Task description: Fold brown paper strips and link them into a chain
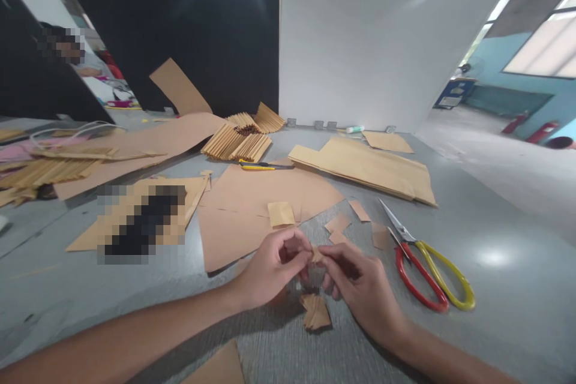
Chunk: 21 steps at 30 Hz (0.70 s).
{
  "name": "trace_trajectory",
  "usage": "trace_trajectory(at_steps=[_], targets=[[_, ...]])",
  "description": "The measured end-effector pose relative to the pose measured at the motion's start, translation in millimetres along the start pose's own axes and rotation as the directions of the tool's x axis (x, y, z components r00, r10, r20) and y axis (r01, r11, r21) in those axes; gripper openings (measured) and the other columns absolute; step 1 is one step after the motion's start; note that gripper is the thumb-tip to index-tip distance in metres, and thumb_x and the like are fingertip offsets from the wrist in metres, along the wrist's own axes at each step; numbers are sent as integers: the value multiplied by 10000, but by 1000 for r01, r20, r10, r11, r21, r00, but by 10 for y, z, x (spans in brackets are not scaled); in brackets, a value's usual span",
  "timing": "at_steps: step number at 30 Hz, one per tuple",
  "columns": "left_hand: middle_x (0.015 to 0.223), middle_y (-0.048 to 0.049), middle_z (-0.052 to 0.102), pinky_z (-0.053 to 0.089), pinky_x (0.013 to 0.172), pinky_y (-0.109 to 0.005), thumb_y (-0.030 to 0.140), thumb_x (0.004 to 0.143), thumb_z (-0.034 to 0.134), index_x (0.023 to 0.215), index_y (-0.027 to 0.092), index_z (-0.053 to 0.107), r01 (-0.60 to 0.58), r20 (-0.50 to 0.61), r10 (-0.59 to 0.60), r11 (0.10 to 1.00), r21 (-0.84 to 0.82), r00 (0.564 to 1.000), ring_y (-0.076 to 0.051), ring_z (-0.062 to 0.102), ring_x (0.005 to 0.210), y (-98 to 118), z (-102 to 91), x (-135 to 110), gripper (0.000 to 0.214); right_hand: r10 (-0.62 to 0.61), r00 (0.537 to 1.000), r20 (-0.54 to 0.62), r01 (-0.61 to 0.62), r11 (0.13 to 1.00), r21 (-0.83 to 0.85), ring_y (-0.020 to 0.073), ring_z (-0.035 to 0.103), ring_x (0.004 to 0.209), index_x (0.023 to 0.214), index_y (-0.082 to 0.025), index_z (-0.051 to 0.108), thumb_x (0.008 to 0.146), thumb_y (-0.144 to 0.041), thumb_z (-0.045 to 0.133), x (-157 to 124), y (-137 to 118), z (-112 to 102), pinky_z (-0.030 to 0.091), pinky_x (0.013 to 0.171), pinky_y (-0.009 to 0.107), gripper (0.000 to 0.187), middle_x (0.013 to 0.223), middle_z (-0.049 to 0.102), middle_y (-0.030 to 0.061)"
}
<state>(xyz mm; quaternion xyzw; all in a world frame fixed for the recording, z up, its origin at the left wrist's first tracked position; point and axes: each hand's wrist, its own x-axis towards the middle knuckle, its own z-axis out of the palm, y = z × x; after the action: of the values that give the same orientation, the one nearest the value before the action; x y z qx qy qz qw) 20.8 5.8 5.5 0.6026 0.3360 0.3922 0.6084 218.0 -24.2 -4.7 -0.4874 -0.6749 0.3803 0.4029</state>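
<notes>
Between the fingertips of my left hand [281, 267] and my right hand [360, 279] is a small piece of brown paper [316, 254], pinched from both sides. Its exact shape is mostly covered by the fingers. Just below the hands, a folded, crumpled bit of brown paper [316, 313] lies on the grey table [279, 354]. Scissors [427, 270] with one red and one yellow handle rest to the right of my right hand, blades slightly apart. Small cut paper pieces [338, 224] lie beyond the fingers, and a square of tan paper [281, 214] sits on a larger brown sheet [238, 240].
A yellow utility knife [257, 165] lies behind the large sheet. Pleated brown paper [238, 143] stands near the dark panel [216, 30]. Folded paper [373, 169] lies back right, more pleated stacks [54, 171] at left. A person [90, 66] is visible far left.
</notes>
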Motion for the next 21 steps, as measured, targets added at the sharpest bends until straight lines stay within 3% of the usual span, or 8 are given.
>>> trace_trajectory(at_steps=[2,6,10,13,16,21], targets=[[798,-34,667,500,656,-256,355,978,584,964,159,646,-14,20,14,1000,23,1000,-144,625,694,22,-3,-9,206,-4,1000,-3,4,1000,-16,126,577,462,1021,-207,706,1010,-371,546,-1,5,-3,470,480,226,230,590,649,-18],[847,-48,694,514,701,-278,325,983,566,1112,178,693,-22,29,21,999,40,999,-160,634,735,20,-7,-19,233,-59,998,-14,57,993,-105,120,567,497,888,-209,691,1008,-307,534,14,4,1,441,519,228,220,595,616,-30],[949,-75,711,513,797,-299,317,947,640,992,193,766,-76,-59,95,962,261,994,-207,656,908,-24,-18,1,182,-138,990,-17,133,975,-176,152,613,660,832,-210,669,984,-258,541,31,2,13,449,583,249,205,761,665,14],[996,-92,716,516,836,-314,315,947,644,971,184,762,-91,-61,111,958,273,992,-225,661,967,-45,-21,10,177,-70,998,-10,69,996,-62,148,618,636,986,-215,635,986,-284,553,28,10,26,481,582,244,107,766,659,9],[840,-44,714,522,692,-278,325,929,677,1089,189,667,-8,-75,18,991,136,997,-177,657,751,-54,-9,5,210,35,998,47,-39,994,100,121,589,515,1168,-220,562,1001,-339,550,24,25,33,475,492,217,205,710,648,-18],[744,-10,656,482,605,-228,340,934,671,941,168,652,-15,-60,19,998,67,998,-128,590,640,-63,8,-2,174,89,989,120,-116,962,245,111,596,448,1167,-194,565,1005,-424,555,49,52,36,471,422,198,281,663,653,-23]])
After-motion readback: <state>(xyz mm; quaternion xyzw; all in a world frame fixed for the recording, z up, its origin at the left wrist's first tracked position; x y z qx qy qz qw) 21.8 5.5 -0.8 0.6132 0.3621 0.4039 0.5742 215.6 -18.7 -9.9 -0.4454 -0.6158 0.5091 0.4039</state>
